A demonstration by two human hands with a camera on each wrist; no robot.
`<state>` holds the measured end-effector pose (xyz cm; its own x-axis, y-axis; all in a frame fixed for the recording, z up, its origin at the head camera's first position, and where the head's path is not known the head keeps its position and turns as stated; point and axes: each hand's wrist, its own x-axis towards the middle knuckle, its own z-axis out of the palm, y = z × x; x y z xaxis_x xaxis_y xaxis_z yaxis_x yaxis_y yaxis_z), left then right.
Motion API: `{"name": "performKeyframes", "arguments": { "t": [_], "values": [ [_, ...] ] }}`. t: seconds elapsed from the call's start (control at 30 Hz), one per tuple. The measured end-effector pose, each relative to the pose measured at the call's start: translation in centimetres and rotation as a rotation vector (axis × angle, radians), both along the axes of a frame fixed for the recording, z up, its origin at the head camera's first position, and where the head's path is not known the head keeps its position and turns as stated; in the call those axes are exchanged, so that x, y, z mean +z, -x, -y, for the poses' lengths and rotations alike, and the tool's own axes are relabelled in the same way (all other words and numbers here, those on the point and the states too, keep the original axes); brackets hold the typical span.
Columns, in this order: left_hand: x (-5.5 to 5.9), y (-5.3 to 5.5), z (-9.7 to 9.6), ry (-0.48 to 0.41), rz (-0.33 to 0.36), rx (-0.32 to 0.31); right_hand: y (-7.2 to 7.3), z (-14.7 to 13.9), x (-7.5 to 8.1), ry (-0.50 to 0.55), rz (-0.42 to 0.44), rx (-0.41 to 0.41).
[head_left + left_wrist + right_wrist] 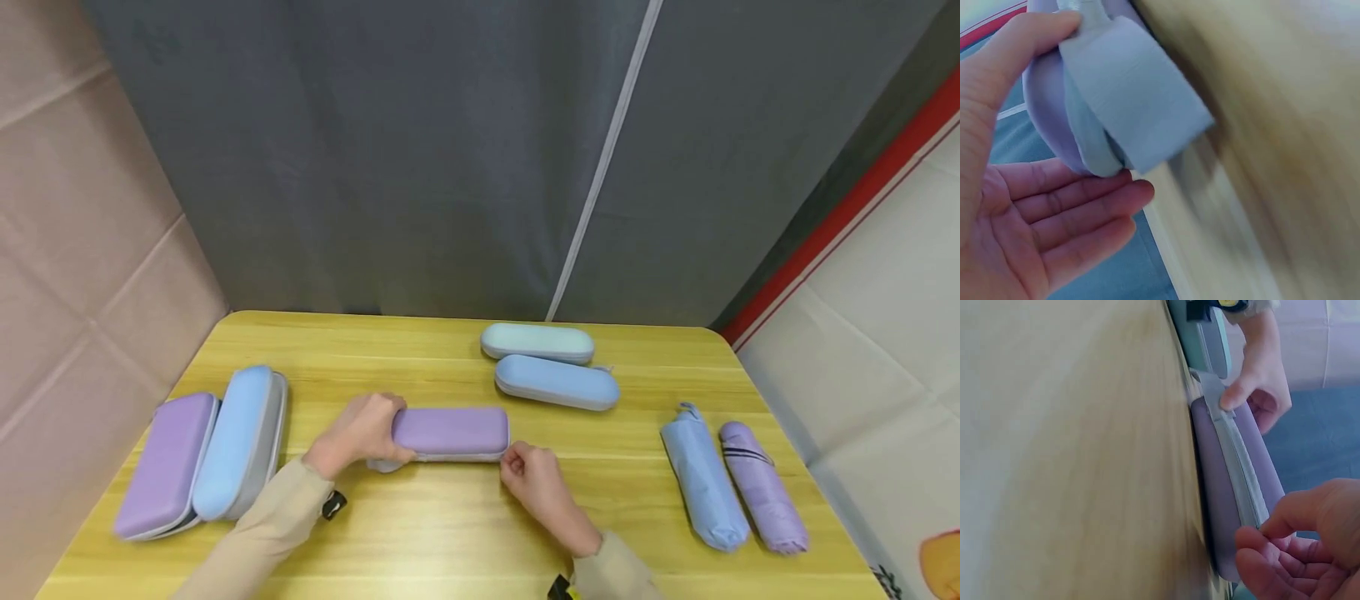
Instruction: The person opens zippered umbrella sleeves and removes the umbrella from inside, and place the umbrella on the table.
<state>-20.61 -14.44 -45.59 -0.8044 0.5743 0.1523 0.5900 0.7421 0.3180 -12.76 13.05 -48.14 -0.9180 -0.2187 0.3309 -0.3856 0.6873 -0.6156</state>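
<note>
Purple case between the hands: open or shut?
Looks shut: the purple case shows no gap along its zip; the right hand hides one end.

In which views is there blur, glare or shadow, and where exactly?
Head: pale glare on the front part of the table; left wrist: table grain smeared, shadow beside the grey strap, while the left hand looks sharper; right wrist: table blurred again, dark shadow along the purple case.
</note>
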Motion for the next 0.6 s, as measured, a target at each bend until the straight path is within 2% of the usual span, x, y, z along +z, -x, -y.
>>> {"name": "performKeyframes", "arguments": {
  "t": [0.27, 0.6],
  "values": [
    [-0.7, -0.4, 1.2, -0.139, 0.100, -0.066, 0.7, -0.1, 0.0, -0.011, -0.014, -0.053],
    [-1.0, -0.6, 1.3, -0.162, 0.082, -0.060, 0.2, 1.7, -0.1, -0.039, -0.041, -0.001]
  ]
}}
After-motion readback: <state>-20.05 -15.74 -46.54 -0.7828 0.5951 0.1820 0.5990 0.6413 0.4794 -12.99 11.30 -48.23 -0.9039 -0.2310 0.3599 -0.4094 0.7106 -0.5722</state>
